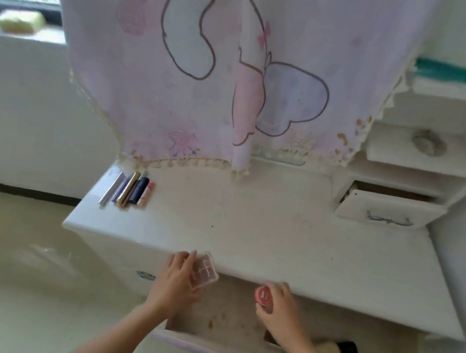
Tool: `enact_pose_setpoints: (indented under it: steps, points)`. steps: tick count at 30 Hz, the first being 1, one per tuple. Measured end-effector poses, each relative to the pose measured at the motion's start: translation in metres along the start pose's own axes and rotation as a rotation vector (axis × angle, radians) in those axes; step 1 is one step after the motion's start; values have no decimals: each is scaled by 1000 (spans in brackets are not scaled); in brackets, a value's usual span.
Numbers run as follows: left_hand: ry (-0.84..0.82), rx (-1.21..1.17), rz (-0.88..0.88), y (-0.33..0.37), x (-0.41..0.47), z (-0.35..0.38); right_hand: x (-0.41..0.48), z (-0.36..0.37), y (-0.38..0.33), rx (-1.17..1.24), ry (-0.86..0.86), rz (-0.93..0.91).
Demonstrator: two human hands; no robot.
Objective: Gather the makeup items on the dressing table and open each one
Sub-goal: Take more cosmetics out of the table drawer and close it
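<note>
Both forearms reaching forward over an open drawer (pixel 228 345) under the front edge of the white table (pixel 278 230). Left hand (pixel 177 281) raised at the table edge, fingers wrapped around a clear flat case (pixel 206 270) with pinkish contents, case tilted and held just above the drawer. Right hand (pixel 278 304) curled around a small round red compact (pixel 263 294), its red face turned toward the camera, wrist bent slightly inward. The two hands near each other but apart. Inside the drawer, beside the right forearm, a cream bottle with a black cap (pixel 335 349) lying on its side. On the far left corner of the table, a row of slim tubes and sticks (pixel 129 190) lying side by side, touching. Behind the table, a pink cartoon-printed cloth (pixel 213 65) hanging down. At the right, white shelves with a small drawer (pixel 386 208) partly open.
</note>
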State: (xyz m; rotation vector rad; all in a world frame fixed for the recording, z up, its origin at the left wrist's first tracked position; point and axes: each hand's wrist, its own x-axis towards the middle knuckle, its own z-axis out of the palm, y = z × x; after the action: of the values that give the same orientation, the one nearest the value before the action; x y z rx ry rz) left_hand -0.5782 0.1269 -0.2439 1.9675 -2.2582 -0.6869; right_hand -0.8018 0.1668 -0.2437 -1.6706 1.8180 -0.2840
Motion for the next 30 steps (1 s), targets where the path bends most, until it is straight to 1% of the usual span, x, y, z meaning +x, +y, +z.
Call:
enact_pose_setpoints:
  steps: [4,10,16,22,26,30]
  points:
    - [100,-47,-53,-10,17,-30,19,-13,-31,-41,33,-37]
    - [115,-61,-56,-46,57,-57,74,-23,-72,-173,-5,-68]
    - [73,-32,14,-79,111,-75,136,-18,-107,-223,-39,-15]
    - [-1,114,112,-105,162,-83,183,3,-129,-227,-88,55]
    - [-58,183,140,-115,190,-84,208,13,-137,-178,-65,116]
    - [-92,217,158,-124,204,-79,227,21,-142,-185,-72,151]
